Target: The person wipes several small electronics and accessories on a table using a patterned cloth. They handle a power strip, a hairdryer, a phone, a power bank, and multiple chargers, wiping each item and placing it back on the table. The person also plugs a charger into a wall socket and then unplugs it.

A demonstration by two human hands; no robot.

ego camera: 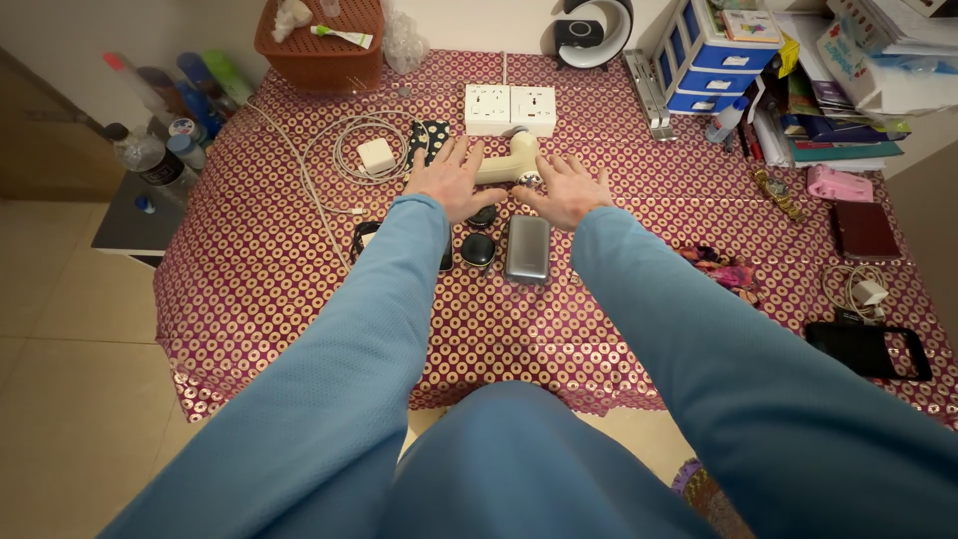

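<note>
Blue sleeves [399,329] reaching from the near edge toward mid-tabletop [249,269]. Left hand [451,180] and right hand [567,190] lying flat and open, fingers spread, gripping nothing, just either side of a cream massage gun [507,160]. Grey power bank [527,250] and round black caps [477,250] just below the palms. White socket strip [510,109] nearer the far edge.

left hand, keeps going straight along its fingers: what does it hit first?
Probably the white double wall-socket block at the table's far edge. The left hand lies flat, fingers pointing away and slightly right, beside the cream plastic handheld device. Depth is unclear; it may brush that device first.
</note>
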